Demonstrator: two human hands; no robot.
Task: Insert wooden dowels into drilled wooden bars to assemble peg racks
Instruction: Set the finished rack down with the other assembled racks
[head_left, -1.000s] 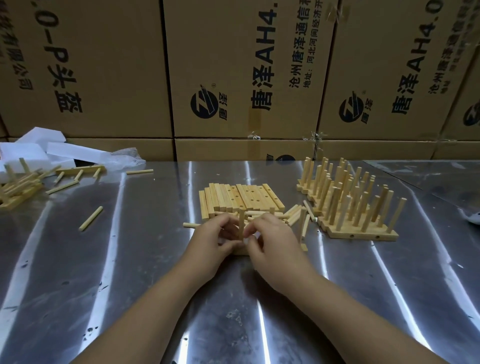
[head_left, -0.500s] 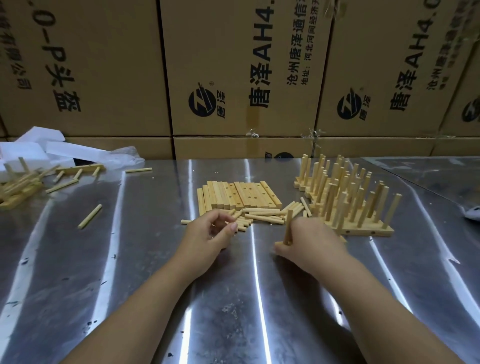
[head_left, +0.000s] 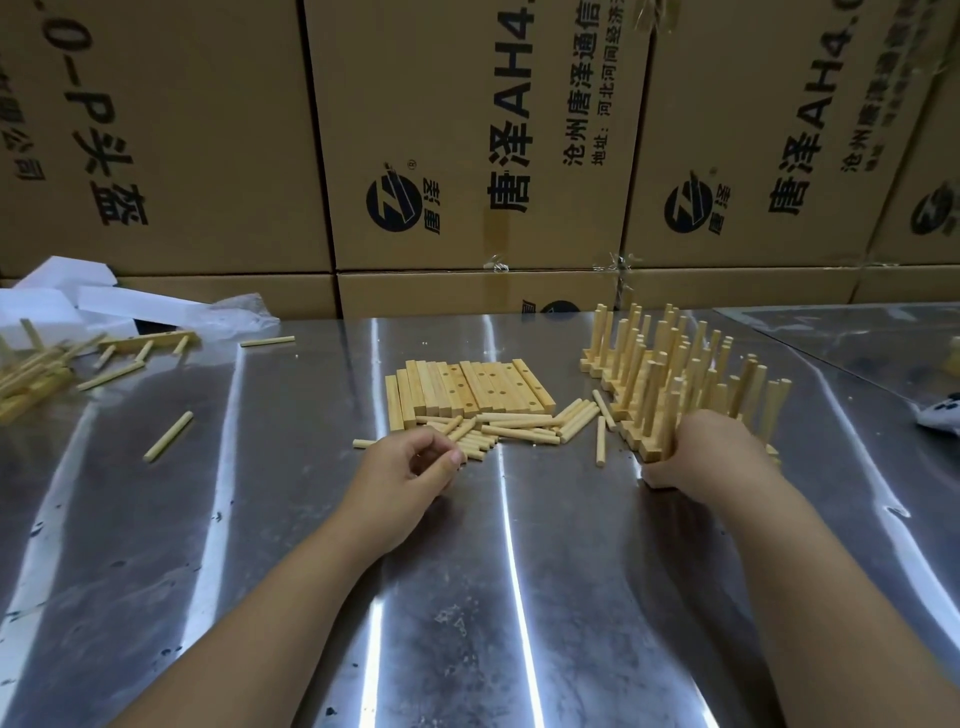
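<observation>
Several drilled wooden bars (head_left: 467, 389) lie side by side at the middle of the steel table (head_left: 519, 571). Loose dowels (head_left: 519, 431) are heaped just in front of them. My left hand (head_left: 410, 478) rests at the heap's near edge, fingers loosely curled, with nothing visible in them. To the right stands a row of finished peg racks (head_left: 675, 364), their pegs upright. My right hand (head_left: 711, 457) grips a peg rack (head_left: 655, 452) at the near end of that row, its bar down on the table against the others.
Stacked cardboard boxes (head_left: 467, 130) wall off the back of the table. At the far left are white foam blocks (head_left: 52, 306), a heap of wooden pieces (head_left: 26, 379) and stray dowels (head_left: 167, 436). A small white and dark object (head_left: 943, 415) lies at the right edge.
My right hand has carried the peg rack from the middle to the right and set it at the near end of the finished row. My left hand has stayed by the dowel heap.
</observation>
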